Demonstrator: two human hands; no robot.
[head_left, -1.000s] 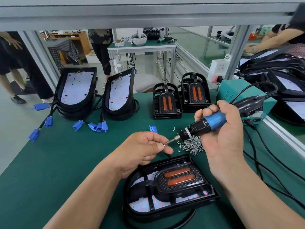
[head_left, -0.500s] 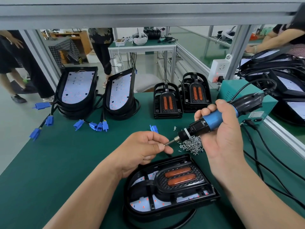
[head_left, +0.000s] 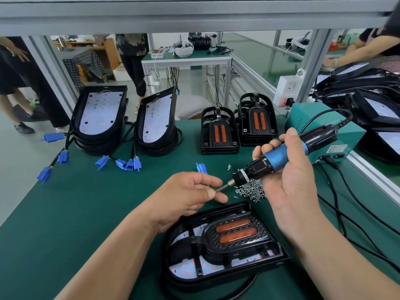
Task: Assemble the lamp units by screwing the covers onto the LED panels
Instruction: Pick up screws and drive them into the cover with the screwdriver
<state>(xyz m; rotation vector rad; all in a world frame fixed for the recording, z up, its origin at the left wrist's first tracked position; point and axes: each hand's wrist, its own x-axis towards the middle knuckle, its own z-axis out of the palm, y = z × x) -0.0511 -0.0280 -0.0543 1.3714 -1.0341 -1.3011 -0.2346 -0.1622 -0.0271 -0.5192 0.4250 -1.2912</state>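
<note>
I read the green bench [head_left: 75,213] under both hands. The lamp unit [head_left: 190,271] lies flat on it just below the hands, nearest the wearer, with its black cover [head_left: 236,232] seated on the LED panel and the two orange lenses facing up.

Well beyond the left hand [head_left: 186,195] and to its left I see two stacks of bare LED panels [head_left: 99,113], leaning, with cables ending in blue plugs. Beyond both hands are two stacks of loose covers [head_left: 219,135]. A teal control box [head_left: 303,120] is just beyond the right hand [head_left: 290,182].

The right hand is wrapped round the blue barrel of the electric screwdriver [head_left: 281,156], held tilted, with the bit pointing down and left towards the left hand. The left hand is curled, thumb and forefinger pinching a screw [head_left: 215,191] against the bit tip; it is too small for me to make out more.

The screw pile [head_left: 251,190] is on the bench between the hands, right under the driver nose. One blue connector [head_left: 201,167] is just beyond the left knuckles.
</note>
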